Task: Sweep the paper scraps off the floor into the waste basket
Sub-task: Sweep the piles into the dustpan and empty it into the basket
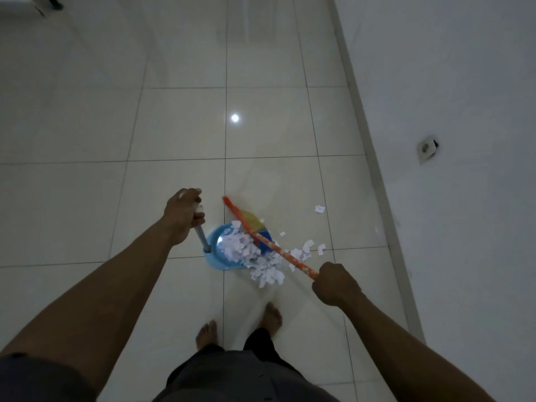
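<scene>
Most paper scraps [240, 248] are sitting heaped in the blue dustpan [213, 237]; strays are lying on the floor [174, 126] off its right side, nearer the right grip [336, 285]. That grip is clenching the orange broom [301, 264], which is slanting across the pile; the left grip [182, 216] is wrapping round the dustpan's upright handle.

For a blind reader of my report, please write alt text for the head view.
A person's left hand holds a blue dustpan by its handle and the right hand grips an orange broom, with white paper scraps piled half in the pan. A few lie loose on the tiled floor.
</scene>
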